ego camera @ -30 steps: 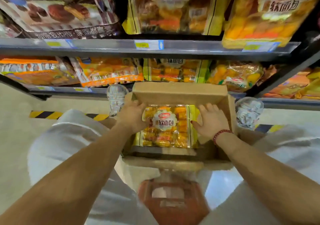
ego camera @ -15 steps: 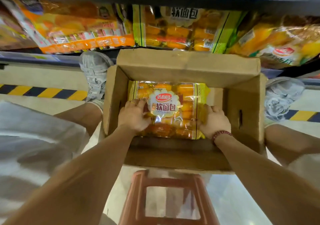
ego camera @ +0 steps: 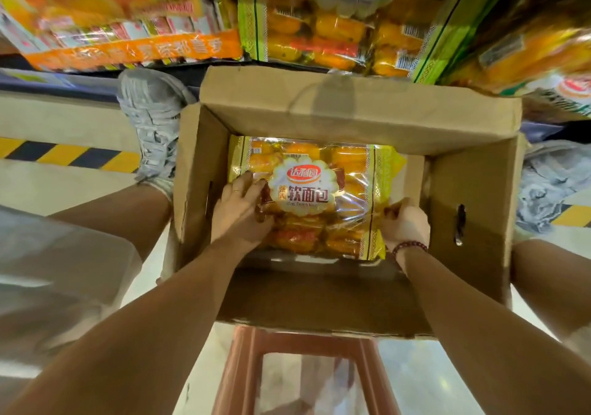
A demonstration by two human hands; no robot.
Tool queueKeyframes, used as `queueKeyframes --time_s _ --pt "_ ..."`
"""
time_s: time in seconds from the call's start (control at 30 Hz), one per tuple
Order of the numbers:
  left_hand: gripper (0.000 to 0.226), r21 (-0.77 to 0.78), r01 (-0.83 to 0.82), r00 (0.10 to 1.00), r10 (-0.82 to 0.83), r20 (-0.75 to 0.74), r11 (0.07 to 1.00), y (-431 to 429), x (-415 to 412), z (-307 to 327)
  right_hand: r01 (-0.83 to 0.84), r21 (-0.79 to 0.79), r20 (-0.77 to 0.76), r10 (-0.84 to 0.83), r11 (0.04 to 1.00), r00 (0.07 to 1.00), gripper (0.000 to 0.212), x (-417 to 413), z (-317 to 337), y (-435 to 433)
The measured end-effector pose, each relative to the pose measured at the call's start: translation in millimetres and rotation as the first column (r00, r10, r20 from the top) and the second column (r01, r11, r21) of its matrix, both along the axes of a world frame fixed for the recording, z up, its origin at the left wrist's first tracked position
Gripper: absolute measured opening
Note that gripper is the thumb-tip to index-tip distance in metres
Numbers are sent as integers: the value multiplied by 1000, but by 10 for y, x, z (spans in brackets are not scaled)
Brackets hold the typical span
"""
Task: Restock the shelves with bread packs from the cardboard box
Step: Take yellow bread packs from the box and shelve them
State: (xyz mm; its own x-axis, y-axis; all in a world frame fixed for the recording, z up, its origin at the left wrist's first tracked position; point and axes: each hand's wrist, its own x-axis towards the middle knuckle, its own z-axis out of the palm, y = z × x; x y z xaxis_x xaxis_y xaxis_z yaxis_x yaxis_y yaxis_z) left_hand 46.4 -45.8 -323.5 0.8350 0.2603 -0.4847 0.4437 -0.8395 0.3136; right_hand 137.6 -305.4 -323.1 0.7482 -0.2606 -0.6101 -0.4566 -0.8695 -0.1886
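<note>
Head view. Since half a second ago the camera has dropped closer over the cardboard box (ego camera: 351, 111); the shelf edge overhead has gone out of frame and the packs on the shelf fill the top. Both hands stayed at the same pack but sit deeper along its sides.

One bread pack (ego camera: 313, 197) lies flat inside the box, label up, toward the far wall. Left hand (ego camera: 240, 213): fingers curled over the pack's left edge, grasping it. Right hand (ego camera: 404, 223): clenched on the pack's near right corner, film pinched; a beaded bracelet (ego camera: 409, 246) on that wrist.

Count: one box, flaps open, resting on a reddish stool (ego camera: 307, 366). One pack visible in the box; whether more lie beneath, cannot tell. Shelf behind: three packs in view, blurred — an orange-banded pack (ego camera: 121, 21) at left, a green-edged pack (ego camera: 335, 18) in the middle, a third pack (ego camera: 527, 47) at right. Two grey shoes, left shoe (ego camera: 150, 120) and right shoe (ego camera: 550, 184), one either side of the box. One yellow-black floor stripe (ego camera: 64, 155) at left.
</note>
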Motion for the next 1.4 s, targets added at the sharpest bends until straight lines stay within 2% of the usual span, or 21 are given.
queueKeyframes --time_s 0.1,0.17,0.23,0.3,0.37,0.47,0.5,0.63,0.9,1.03,1.2,1.3,1.4 --pt "80 -58 -88 994 91 56 994 -18 -42 -20 134 -27 41 -133 991 990 19 -15 22 -148" --pt "87 -142 -171 984 175 18 975 -46 -63 -39 220 -23 48 -219 975 975 19 -27 24 -254" --pt "98 -283 -244 969 240 -50 927 -73 -65 -79 181 12 18 -181 983 983 21 -15 15 -329" --pt "109 -366 -278 960 264 -89 888 -111 -54 -135 174 172 -63 -166 969 984 42 2 -1 -379" --pt "117 -373 -323 946 298 -125 870 -153 -16 -162 254 339 -170 -207 906 963 69 7 -10 -375" --pt "128 -373 -318 948 279 -155 872 -184 73 -200 354 406 -255 -268 842 929 115 -9 -191 -394" --pt "133 -377 -308 951 270 -151 873 -174 97 -220 358 422 -253 -271 833 929 119 -28 -258 -410" --pt "135 -419 -354 935 309 -174 836 -99 54 -371 322 478 -186 -265 817 946 88 -98 -177 -316" --pt "125 -433 -465 885 420 -201 772 -124 12 -51 298 512 -166 -248 805 954 89 -222 -56 -337" --pt "124 -430 -421 906 391 -161 798 -126 -98 208 317 576 -154 -281 754 947 91 -293 178 -325" --pt "124 -486 -402 909 402 -109 776 -102 -241 589 249 599 -62 -266 761 962 107 -443 546 -340" --pt "124 -478 -368 918 393 -52 798 -112 -307 950 202 621 -11 -250 757 968 106 -508 908 -333" --pt "123 -506 -307 927 373 32 806 -100 -377 1337 111 656 87 -222 747 971 94 -558 1328 -319"
